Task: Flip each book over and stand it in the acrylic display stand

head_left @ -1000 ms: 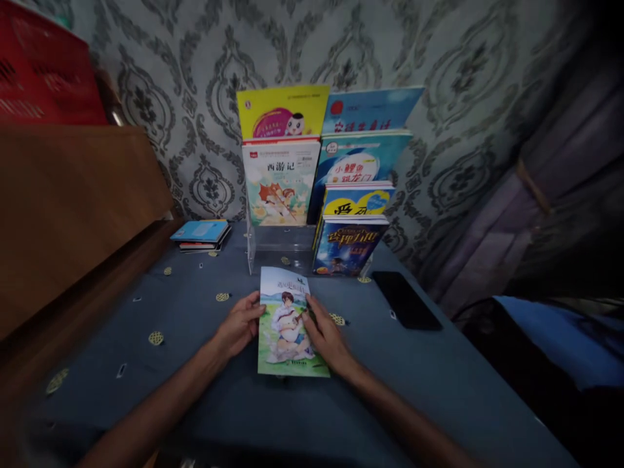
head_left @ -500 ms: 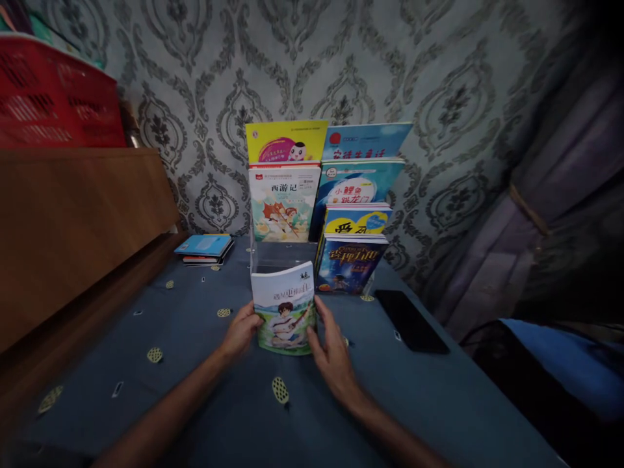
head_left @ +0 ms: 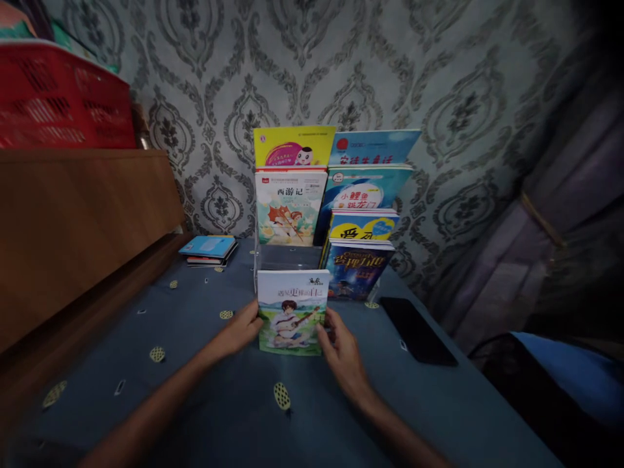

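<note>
I hold a thin picture book (head_left: pixel 291 312) upright, its cover showing a child with a guitar on green grass. My left hand (head_left: pixel 241 331) grips its left edge and my right hand (head_left: pixel 344 348) grips its right edge. The book is lifted off the blue tablecloth (head_left: pixel 195 403), just in front of a clear tiered book stand (head_left: pixel 285 259). The stand's front left slot is empty. Other slots hold a yellow book (head_left: pixel 294 145), a white book with an orange figure (head_left: pixel 290 207) and several blue ones (head_left: pixel 358 266) on the right.
A black phone (head_left: pixel 416 330) lies flat to the right of the stand. A small stack of books (head_left: pixel 208 249) sits at the back left. A wooden cabinet (head_left: pixel 73 221) with a red crate (head_left: pixel 58 97) stands on the left, a curtain (head_left: pixel 546 227) on the right.
The book lay flat on the cloth under both hands. It has been tilted up and raised to stand upright in front of the stand.
</note>
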Available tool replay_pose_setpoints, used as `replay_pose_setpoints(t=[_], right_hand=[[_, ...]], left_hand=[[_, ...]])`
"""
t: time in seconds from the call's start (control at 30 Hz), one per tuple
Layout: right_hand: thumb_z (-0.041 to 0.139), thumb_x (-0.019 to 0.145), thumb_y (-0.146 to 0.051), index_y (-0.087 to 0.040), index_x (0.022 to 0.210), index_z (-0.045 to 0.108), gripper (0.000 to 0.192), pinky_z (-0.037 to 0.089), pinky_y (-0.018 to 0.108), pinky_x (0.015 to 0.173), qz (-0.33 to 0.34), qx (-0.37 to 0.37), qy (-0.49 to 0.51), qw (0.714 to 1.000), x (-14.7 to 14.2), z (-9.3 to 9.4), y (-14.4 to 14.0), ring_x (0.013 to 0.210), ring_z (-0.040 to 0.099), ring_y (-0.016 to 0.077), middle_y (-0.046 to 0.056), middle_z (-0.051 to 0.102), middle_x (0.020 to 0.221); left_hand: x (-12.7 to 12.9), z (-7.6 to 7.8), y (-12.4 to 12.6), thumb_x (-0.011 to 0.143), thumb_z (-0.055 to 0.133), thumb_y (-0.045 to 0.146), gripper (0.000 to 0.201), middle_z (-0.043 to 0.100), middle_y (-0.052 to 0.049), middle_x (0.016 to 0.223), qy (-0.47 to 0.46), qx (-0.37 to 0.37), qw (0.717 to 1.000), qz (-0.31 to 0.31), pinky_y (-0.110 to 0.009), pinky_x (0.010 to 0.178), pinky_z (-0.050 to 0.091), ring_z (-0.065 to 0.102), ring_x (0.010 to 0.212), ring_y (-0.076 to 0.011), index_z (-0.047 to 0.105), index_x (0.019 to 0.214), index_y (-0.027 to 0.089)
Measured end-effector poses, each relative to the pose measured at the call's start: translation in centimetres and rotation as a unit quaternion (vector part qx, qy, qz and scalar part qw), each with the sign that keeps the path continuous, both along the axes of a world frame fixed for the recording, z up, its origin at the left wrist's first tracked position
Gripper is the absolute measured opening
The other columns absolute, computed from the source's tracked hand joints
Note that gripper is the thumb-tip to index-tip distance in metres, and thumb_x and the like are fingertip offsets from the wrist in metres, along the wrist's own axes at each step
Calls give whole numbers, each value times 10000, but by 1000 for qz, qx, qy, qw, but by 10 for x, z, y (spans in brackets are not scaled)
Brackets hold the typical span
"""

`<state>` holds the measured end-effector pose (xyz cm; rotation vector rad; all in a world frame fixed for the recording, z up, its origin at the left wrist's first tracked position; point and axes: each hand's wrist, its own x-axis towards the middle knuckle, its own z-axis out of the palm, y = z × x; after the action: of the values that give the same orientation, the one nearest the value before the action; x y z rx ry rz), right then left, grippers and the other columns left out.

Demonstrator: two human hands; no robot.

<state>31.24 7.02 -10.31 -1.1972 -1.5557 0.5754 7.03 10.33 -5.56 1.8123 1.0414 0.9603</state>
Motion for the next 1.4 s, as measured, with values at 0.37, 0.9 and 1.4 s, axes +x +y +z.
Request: replay_pose_setpoints(t=[0.37,0.9,1.4], right_hand=[[437,831,-252,-200,1047,596,274,556,354,639,9,19,-170,985,4,31,66,685,674,244,56,710,779],[348,975,-265,-241,1037,477,145,505,404,786,-54,262,-112,957,-28,125,125,839,592,236,63,610,923],[371,906,-191,-225,1043,490,185,515,430,833,-69,165,-142,973,-32,102,166,883,627,274,89,636,931]], left_hand=[[3,9,55,636,569,143,472,674,-6,822,-42,-164,986,6,-221,518,496,632,674,-181,607,1106,156],[6,108,129,718,498,111,343,644,-65,1090,-154,79,976,134,-370,804,586,623,976,-227,555,1050,178],[-4,92,162,794,474,112,346,657,-95,1073,-16,185,967,175,-414,846,566,632,960,-249,572,1122,160]])
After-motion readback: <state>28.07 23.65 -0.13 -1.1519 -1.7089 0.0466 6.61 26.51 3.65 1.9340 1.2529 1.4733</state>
